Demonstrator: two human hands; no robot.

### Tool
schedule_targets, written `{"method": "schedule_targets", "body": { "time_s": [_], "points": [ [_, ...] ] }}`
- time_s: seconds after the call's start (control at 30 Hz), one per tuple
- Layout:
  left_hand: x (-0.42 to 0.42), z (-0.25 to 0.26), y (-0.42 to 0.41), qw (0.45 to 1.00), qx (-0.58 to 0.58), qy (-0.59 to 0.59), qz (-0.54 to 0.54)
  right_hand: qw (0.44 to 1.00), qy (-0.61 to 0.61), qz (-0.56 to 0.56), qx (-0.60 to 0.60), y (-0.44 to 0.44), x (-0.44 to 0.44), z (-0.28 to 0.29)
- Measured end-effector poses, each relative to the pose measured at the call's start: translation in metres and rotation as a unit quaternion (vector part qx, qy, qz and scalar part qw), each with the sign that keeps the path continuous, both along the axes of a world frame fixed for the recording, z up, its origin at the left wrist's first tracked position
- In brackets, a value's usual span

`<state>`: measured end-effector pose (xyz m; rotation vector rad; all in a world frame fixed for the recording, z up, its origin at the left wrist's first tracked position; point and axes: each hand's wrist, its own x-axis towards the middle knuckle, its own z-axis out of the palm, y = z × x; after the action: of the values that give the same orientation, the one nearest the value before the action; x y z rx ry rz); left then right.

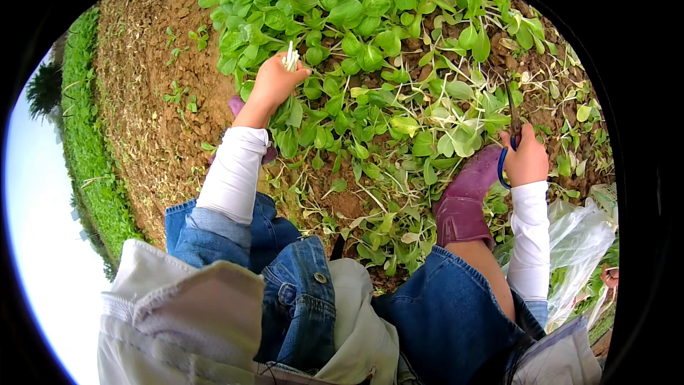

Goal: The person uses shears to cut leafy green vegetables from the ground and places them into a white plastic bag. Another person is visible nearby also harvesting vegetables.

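Observation:
My left hand [273, 79] is closed around a bunch of leafy green seedlings [293, 112]. Their pale cut stems [290, 58] stick up past my fingers, and the leaves hang below the fist. In my right hand [525, 156] is a pair of scissors [512, 112] with blue-rimmed handles. The dark blades point away from me, over loose greens, and look closed or nearly so. A dense stand of leafy greens [342, 0] grows in front of me, beyond my left hand. Cut and wilted leaves [454, 123] lie scattered between my two hands.
My purple rubber boot [462, 192] stands left of the scissors. A clear plastic bag [577, 241] with greens is at the right, near what looks like part of another hand [609, 275]. Bare brown soil [144, 96] stretches to the left, toward a green crop strip [85, 134].

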<state>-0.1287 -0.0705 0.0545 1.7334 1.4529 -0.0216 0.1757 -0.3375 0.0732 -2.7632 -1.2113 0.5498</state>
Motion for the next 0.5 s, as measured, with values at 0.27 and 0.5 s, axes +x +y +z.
{"method": "schedule_targets", "body": {
  "time_s": [0.27,0.5],
  "points": [
    [-0.022,-0.089,-0.041,0.978,-0.183,0.102,-0.004,0.995,0.064,-0.012,0.075,-0.004,-0.002,-0.006],
    [-0.002,-0.096,-0.041,0.964,-0.156,0.195,-0.096,0.994,0.074,-0.009,0.083,-0.002,-0.007,-0.001]
  ]
}}
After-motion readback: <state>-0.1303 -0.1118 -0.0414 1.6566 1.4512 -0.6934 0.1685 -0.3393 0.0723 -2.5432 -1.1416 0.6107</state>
